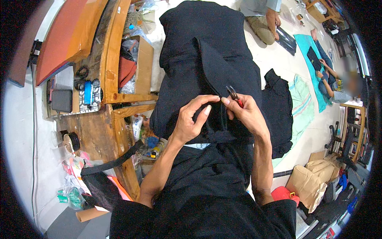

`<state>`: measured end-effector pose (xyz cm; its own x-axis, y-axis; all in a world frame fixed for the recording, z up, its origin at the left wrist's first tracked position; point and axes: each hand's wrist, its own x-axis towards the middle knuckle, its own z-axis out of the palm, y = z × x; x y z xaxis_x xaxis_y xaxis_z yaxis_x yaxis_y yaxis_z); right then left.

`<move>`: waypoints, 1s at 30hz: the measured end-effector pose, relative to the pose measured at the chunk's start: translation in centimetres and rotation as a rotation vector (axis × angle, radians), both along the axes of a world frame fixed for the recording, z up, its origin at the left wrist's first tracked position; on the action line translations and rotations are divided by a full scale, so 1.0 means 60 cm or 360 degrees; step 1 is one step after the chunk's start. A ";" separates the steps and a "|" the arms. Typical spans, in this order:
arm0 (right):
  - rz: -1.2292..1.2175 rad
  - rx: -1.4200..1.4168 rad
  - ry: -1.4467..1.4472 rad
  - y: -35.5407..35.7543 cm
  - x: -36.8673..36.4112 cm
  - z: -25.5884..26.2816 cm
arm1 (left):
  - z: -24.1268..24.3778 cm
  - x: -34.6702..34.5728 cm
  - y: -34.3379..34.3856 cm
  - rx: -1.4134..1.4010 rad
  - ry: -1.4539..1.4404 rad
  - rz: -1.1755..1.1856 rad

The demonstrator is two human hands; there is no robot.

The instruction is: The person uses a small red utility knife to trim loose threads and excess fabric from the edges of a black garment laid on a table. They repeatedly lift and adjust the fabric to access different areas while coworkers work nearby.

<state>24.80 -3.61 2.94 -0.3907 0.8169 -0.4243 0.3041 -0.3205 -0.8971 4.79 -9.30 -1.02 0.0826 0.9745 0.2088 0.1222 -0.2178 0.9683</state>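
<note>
A black garment (183, 86) lies spread in front of me, with a narrow raised fold of cloth along its middle. My right hand (246, 112) holds a small pair of snips (234, 95) with a red handle, metal jaws pointing away from me. Its thumb and finger also pinch the fold's near end. Beside that thumb, the fingertips of my left hand (191, 119) touch the same edge. The left thumb stands apart from them, and whether those fingers grip the cloth is hidden.
A wooden bench (86, 125) and an open cardboard box (144, 67) stand left. More black cloth (276, 116) lies right on a pale green sheet (301, 104). One person kneels at upper right; another sits by a turquoise cloth (323, 100). Brown paper packages (304, 182) lie lower right.
</note>
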 end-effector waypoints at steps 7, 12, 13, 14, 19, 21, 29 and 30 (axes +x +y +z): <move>-0.0342 -0.0202 0.0353 0.016 0.012 0.003 | 0.034 0.014 0.025 0.0426 0.0684 -0.0162; -0.0857 -0.0116 0.0517 0.026 0.040 -0.044 | 0.030 0.022 0.039 0.0585 0.0900 -0.0175; -0.0978 -0.0069 0.0563 0.028 0.046 -0.053 | 0.033 0.024 0.034 0.0591 0.0946 -0.0159; -0.1048 -0.0131 0.0641 0.029 0.052 -0.057 | 0.031 0.028 0.026 0.0522 0.0991 -0.0085; -0.1088 -0.0357 0.0923 0.026 0.065 -0.070 | 0.028 0.057 0.006 0.0344 0.1270 0.0088; -0.1018 -0.0401 0.0974 0.028 0.075 -0.076 | 0.024 0.060 0.004 0.0325 0.1322 0.0083; -0.0998 -0.0395 0.1019 0.026 0.073 -0.079 | 0.019 0.055 0.002 0.0310 0.1271 0.0063; -0.0990 -0.0388 0.1030 0.026 0.072 -0.080 | 0.018 0.055 0.003 0.0305 0.1264 0.0063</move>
